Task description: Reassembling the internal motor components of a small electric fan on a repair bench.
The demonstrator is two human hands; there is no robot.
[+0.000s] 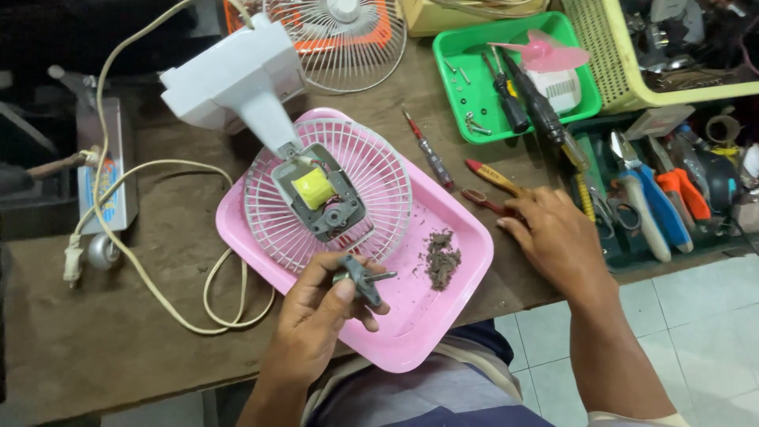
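My left hand [320, 312] grips a small dark metal rotor with a shaft [363, 279] over the near edge of a pink tray [443, 308]. On the tray lies a white fan rear grille [371, 170] with an exposed grey motor and yellow coil [316, 190], joined to a white fan stand [237, 75]. A heap of dark dirt [443, 258] sits on the tray to the right. My right hand [553, 233] rests flat on the table edge, fingers apart, next to small red-handled pliers [482, 202] and a yellow-handled tool [494, 175].
A cream power cord [170, 296] loops over the brown table at left. A green tray [466, 79] holds screws, screwdrivers and a pink fan blade [545, 54]. A front grille [348, 35] lies at the back. Pliers and cutters [656, 202] fill a dark tray at right. A yellow basket [632, 91] stands behind.
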